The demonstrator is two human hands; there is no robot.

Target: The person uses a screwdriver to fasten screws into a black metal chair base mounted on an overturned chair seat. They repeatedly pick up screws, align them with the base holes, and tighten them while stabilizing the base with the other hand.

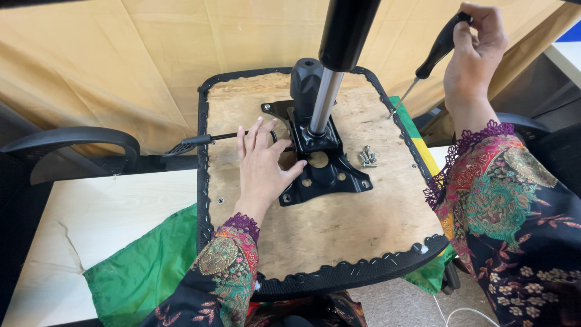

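The left hand point(261, 166) lies flat and released, steadying a black metal chair mechanism plate point(324, 166) on the upturned plywood seat base point(339, 224). The right hand point(475, 51) grasps a black-handled screwdriver point(431, 57); loose silver screws point(367, 156) wait between them.

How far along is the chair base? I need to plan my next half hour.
Done: the black plate with its gas cylinder sits on the upturned wooden seat. In hand: the left hand steadies the plate; the right hand holds a screwdriver. Left: the screws lie loose, and the plate's holes look empty.
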